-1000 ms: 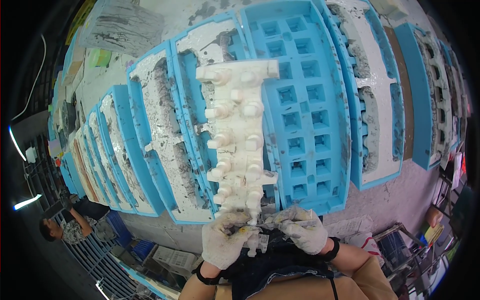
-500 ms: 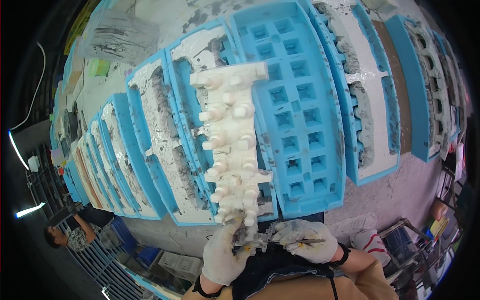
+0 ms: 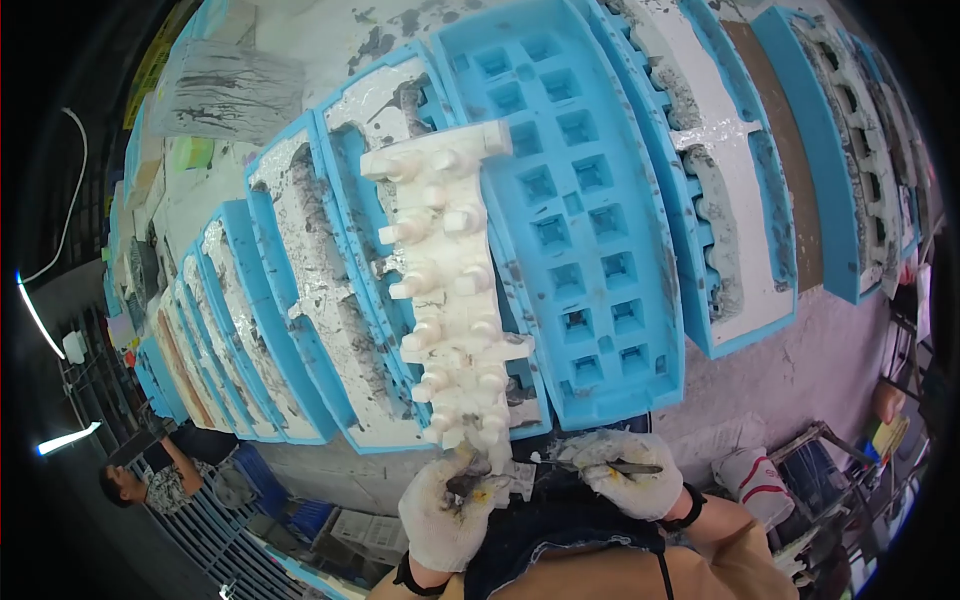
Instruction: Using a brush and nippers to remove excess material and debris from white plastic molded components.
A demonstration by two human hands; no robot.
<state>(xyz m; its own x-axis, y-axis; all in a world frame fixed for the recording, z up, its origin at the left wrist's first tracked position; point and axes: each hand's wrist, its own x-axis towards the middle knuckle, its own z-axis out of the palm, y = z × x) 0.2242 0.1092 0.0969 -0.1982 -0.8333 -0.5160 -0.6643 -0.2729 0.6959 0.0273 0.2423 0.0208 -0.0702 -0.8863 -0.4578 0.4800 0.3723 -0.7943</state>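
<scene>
**Gloved hands work at knobbed white casting**

The left hand (image 3: 445,515) grips the near end of the knobbed white casting (image 3: 455,290), which lies across blue moulds (image 3: 575,200) toward the near edge of the grey surface (image 3: 715,385). Apart from it, the right hand (image 3: 640,485) is closed around a slim dark tool (image 3: 636,468).
</scene>
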